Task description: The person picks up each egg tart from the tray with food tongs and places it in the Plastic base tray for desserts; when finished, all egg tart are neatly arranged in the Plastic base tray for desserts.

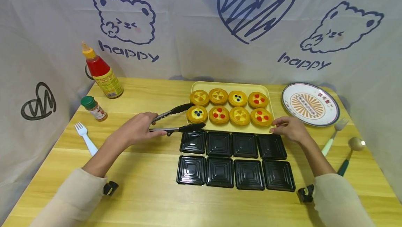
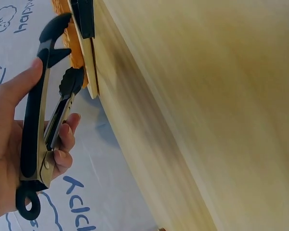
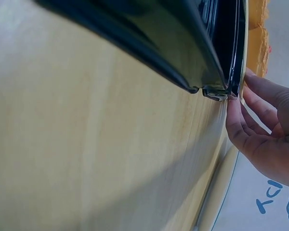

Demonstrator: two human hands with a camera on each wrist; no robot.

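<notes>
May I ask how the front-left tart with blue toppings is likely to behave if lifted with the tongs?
The tart looks low and wide, so it probably won't roll. Its thick-looking rim may give the tongs a decent grip. The blue toppings appear to sit on its surface, so tilting might shed them.

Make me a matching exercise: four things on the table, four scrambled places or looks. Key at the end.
Things:
1. tongs
2. tray
3. plate
4. containers

Descriptions:
A. black, in two rows of four
B. white, with an orange ray pattern
C. gripped by the left hand
D. pale yellow, under the tarts

Pairs: 1-C, 2-D, 3-B, 4-A
</notes>
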